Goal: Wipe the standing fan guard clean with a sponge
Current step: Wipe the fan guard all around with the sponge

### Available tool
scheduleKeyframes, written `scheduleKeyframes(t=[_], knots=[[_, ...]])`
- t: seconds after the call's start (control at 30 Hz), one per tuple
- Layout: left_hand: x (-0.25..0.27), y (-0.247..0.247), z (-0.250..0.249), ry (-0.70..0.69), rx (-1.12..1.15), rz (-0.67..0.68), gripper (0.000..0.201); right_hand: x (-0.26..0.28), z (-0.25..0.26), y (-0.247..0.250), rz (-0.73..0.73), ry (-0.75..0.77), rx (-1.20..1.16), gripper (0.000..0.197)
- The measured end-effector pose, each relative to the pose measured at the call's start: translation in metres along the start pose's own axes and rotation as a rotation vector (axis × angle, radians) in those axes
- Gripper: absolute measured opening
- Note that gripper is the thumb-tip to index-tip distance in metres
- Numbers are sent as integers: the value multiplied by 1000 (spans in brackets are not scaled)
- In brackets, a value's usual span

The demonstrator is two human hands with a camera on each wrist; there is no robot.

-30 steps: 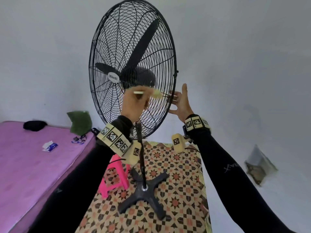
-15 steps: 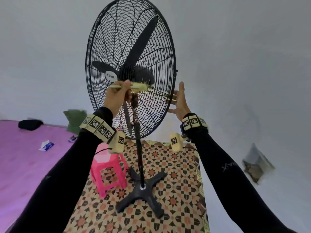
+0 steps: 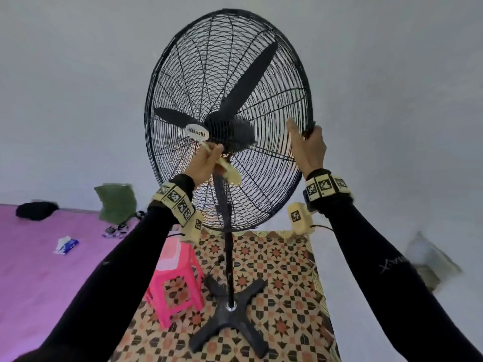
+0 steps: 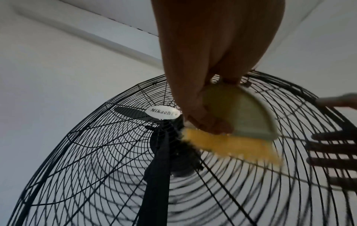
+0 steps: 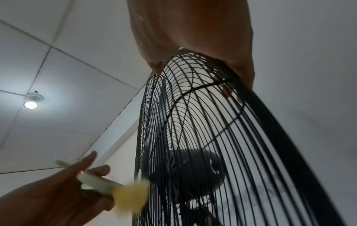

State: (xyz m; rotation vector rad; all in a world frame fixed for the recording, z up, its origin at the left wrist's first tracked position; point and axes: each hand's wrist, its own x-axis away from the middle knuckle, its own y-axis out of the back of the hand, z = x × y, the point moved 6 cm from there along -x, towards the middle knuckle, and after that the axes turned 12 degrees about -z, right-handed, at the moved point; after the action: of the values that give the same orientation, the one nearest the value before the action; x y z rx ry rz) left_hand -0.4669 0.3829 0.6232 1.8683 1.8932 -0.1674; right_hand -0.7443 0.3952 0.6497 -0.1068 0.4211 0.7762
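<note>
Just below guard hub badge (image 3: 197, 131), left hand (image 3: 203, 163) grips sponge (image 3: 230, 171) vs fan guard (image 3: 274, 163); right hand (image 3: 309, 150) fingers curl round rim. Keep rim steady, stroke along wires w/ light pressure.

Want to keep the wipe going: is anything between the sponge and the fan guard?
Nothing visible. The left hand holds the sponge right against the guard wires, just beside the logo plate. The right hand grips the guard's rim, off to the side.

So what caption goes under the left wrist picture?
Left hand sweeps a yellow-bristled brush across the black fan guard, beside the Mikachi badge.
</note>
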Motion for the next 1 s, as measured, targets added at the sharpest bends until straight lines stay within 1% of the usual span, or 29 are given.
scheduleKeyframes(t=[0.07,0.13,0.17,0.2,0.27,0.3,0.37,0.43,0.47,0.5,0.57,0.6,0.63,0.67,0.7,0.73,0.77,0.8,0.83,0.87,0.9,0.97,1.0], knots=[[-13,16,-8,-6,139,-5,29,-8,13,-3,-62,34,38,93],[-33,34,-16,-18,248,-38,29,-15,29,-6,-137,82,62,85],[-43,43,-19,-39,270,-65,26,-17,39,-8,-169,105,82,82],[-54,51,-22,-67,269,-89,24,-19,47,-10,-194,137,108,84],[-70,58,-21,-129,222,-119,24,-22,58,-17,-211,158,187,98],[-75,58,-17,-167,160,-139,26,-23,61,-19,-216,154,226,103],[-78,59,-1,-243,16,-208,36,-23,60,-21,-234,145,264,100],[-75,58,22,-288,-53,-264,40,-22,56,-19,-251,132,279,95],[-71,58,31,-302,-75,-288,40,-22,54,-18,-262,137,279,96],[-67,59,36,-334,-108,-310,36,-21,54,-16,-280,147,275,100],[-65,63,32,-502,-219,-333,22,-21,51,-16,-300,151,280,103],[-63,62,26,-591,-275,-290,24,-21,49,-17,-295,145,284,102],[-63,58,22,-668,-331,-201,35,-21,47,-18,-289,131,283,102],[-62,51,19,-727,-390,-83,43,-21,45,-18,-283,120,279,105],[-63,43,20,-774,-473,26,43,-22,43,-17,-281,100,274,109],[-64,37,23,-831,-572,101,38,-22,41,-16,-282,90,273,110],[-65,33,24,-877,-648,147,38,-23,39,-14,-283,84,273,109],[-68,32,26,-905,-676,167,42,-23,38,-13,-287,90,270,107],[-71,34,23,-916,-650,164,43,-21,37,-13,-291,88,260,106],[-74,39,17,-925,-588,137,41,-21,37,-13,-298,96,250,103],[-78,44,11,-940,-514,84,37,-20,38,-13,-300,100,246,99],[-88,59,-3,-952,-368,-86,32,-19,38,-15,-304,110,237,94],[-91,65,-6,-945,-331,-158,30,-20,38,-17,-305,112,231,92]])
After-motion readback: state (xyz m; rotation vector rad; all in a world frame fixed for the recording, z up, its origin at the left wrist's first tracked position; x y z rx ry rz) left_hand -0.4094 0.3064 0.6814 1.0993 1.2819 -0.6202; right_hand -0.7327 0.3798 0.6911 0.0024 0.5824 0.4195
